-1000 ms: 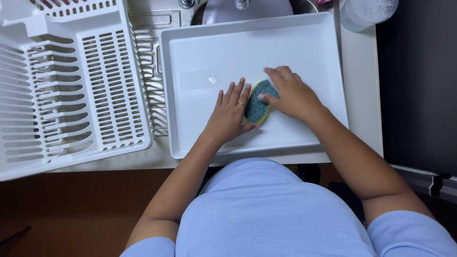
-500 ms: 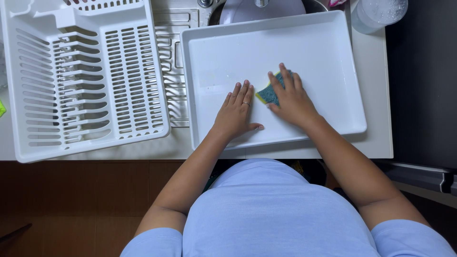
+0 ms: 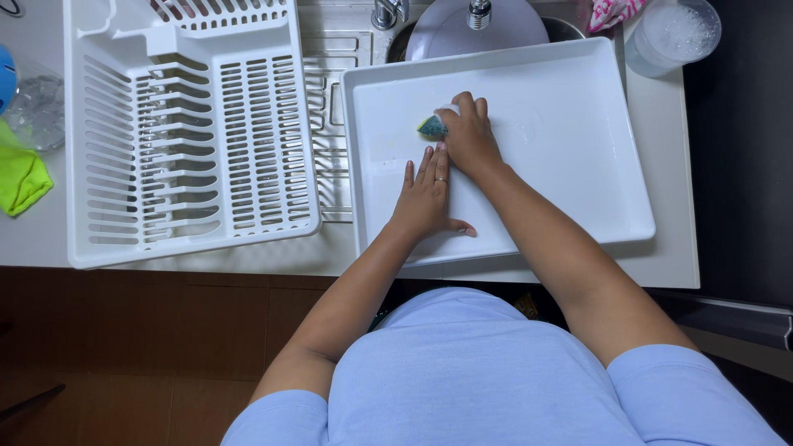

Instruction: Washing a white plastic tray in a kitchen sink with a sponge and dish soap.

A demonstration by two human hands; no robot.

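Observation:
A large white rectangular tray (image 3: 578,157) lies on the counter in front of me. My right hand (image 3: 469,136) grips a blue-green sponge (image 3: 431,126) and presses it onto the tray's floor near the left part. My left hand (image 3: 425,198) lies flat, fingers together, on the tray's near left area, right beside my right wrist. A ring shows on one finger of the left hand.
A white plastic dish rack (image 3: 182,132) stands left of the tray. A sink with a faucet (image 3: 388,12) and a white plate (image 3: 479,29) lies behind. A clear cup of suds (image 3: 673,33) stands at the back right. A yellow-green cloth (image 3: 21,177) lies far left.
My right hand has slid the sponge leftward and away from me across the tray. The left hand stays flat on the tray. The view has shifted left.

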